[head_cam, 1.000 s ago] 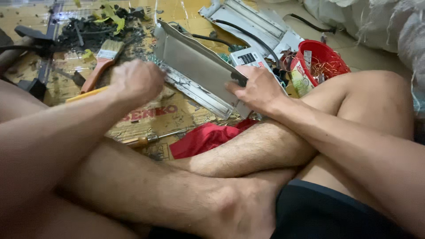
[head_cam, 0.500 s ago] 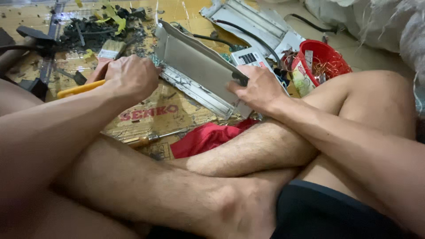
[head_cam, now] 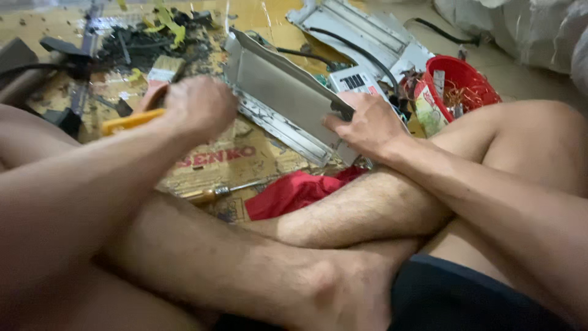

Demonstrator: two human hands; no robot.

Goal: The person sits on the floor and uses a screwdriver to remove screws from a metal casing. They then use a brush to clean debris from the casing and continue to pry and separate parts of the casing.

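Observation:
A long grey metal panel (head_cam: 288, 92) lies tilted on the cardboard-covered floor in front of my crossed legs. My right hand (head_cam: 364, 125) grips its lower right end. My left hand (head_cam: 199, 107) is closed around a tool with a yellow-orange handle (head_cam: 125, 121), held just left of the panel. A paintbrush (head_cam: 160, 76) lies behind that hand.
A screwdriver (head_cam: 214, 193) and a red cloth (head_cam: 294, 190) lie on the cardboard (head_cam: 245, 156) by my shin. A red basket (head_cam: 465, 83) of scraps stands at the right, a white plastic housing (head_cam: 367, 34) behind the panel, dark debris (head_cam: 141, 37) at the top left.
My left hand has shifted slightly right toward the panel with the yellow-handled tool. My right hand stays on the panel's end.

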